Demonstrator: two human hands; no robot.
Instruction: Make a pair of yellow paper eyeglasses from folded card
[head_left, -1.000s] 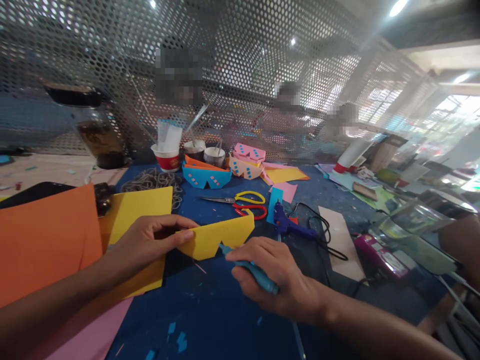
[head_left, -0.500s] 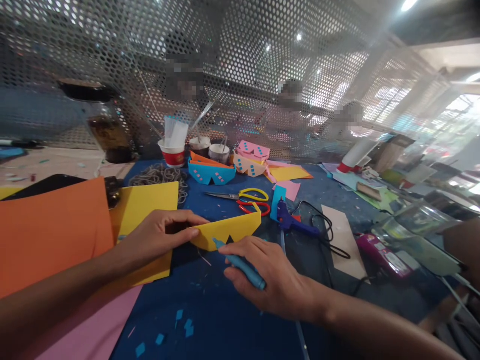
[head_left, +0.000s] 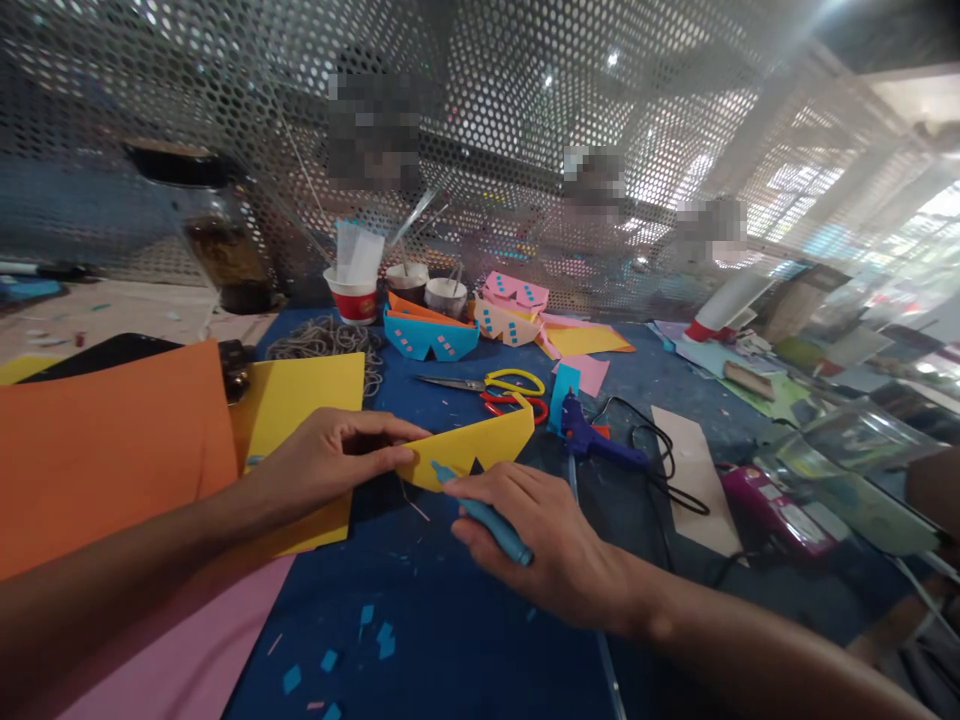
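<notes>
My left hand (head_left: 341, 460) pinches the left end of a folded yellow paper mask (head_left: 472, 445), shaped like glasses with a dark triangular notch at its lower edge. In my right hand (head_left: 536, 530) is a blue pen (head_left: 491, 525), its tip against or very close to the mask's front; actual contact is hard to make out. Scissors (head_left: 517, 380) with yellow and red handles lie just behind the mask. Small blue paper squares (head_left: 386, 640) are scattered on the blue table in front of me.
Finished-looking blue (head_left: 431, 338) and pink paper masks (head_left: 516, 290) stand at the back beside paper cups (head_left: 354, 300). A purple glue gun (head_left: 596, 440) with its black cable lies right of centre. Orange paper (head_left: 112, 455) and yellow paper (head_left: 307, 400) cover the left. A perforated metal screen (head_left: 480, 130) rises behind.
The view has shifted slightly, so most things appear a little further right and higher. Both hands keep their holds on the mask and the pen, with the pen tip still by the mask's front.
</notes>
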